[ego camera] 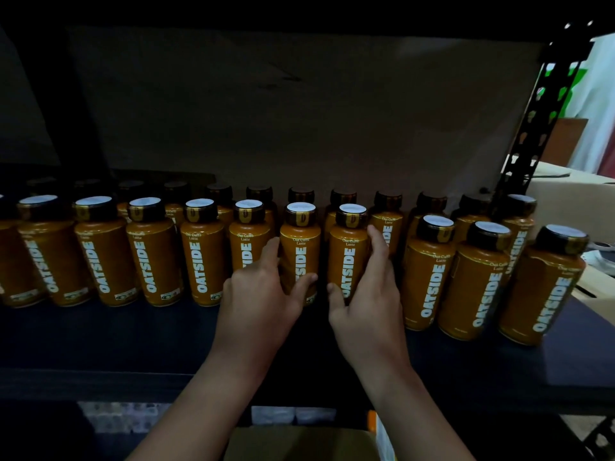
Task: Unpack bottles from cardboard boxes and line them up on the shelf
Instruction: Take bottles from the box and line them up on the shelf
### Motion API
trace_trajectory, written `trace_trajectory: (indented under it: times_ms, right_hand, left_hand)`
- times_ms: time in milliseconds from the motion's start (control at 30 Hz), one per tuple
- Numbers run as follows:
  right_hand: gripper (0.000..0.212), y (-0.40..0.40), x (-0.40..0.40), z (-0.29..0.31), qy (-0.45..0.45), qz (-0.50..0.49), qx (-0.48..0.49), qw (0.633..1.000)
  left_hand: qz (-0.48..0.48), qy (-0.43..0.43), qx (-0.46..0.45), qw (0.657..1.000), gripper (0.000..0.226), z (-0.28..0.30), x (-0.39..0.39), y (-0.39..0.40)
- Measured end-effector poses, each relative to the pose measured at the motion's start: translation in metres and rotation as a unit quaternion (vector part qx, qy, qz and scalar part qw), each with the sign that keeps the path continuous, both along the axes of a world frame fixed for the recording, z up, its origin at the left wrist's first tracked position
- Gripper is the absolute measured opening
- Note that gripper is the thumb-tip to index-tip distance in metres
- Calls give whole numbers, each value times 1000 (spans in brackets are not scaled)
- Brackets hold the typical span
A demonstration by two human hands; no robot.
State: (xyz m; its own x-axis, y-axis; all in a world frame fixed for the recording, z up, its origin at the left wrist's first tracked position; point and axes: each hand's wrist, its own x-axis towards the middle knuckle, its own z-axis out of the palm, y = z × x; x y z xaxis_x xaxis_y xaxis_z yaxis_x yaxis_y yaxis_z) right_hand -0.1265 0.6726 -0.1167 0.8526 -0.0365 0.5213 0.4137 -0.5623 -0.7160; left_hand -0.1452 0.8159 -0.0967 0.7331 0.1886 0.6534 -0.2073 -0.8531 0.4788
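From the head view, a dark shelf (133,331) is running across the middle of the frame, carrying rows of orange OATSIDE bottles (100,251) standing upright with dark caps and white lids. A back row is sitting in shadow behind the front row, against a large cardboard sheet (299,111).

At centre frame, the left hand (263,287) is curling its fingers and thumb around one front-row bottle (299,241), gripping it low on the label. Just beside it, the right hand (369,287) is wrapping around the neighbouring bottle (347,247), thumb on the front, fingers reaching up its right side.

Three more bottles (479,277) are standing nearer the camera at the right of the frame. A cardboard box (299,442) is showing at the bottom centre, below the shelf edge.
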Motion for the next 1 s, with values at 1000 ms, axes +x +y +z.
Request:
trace_trajectory:
  times_ms: [1000]
  right_hand:
    - [97, -1, 3, -1, 1, 17, 1, 1000]
  left_hand:
    - [-27, -16, -24, 999, 68, -3, 3, 5]
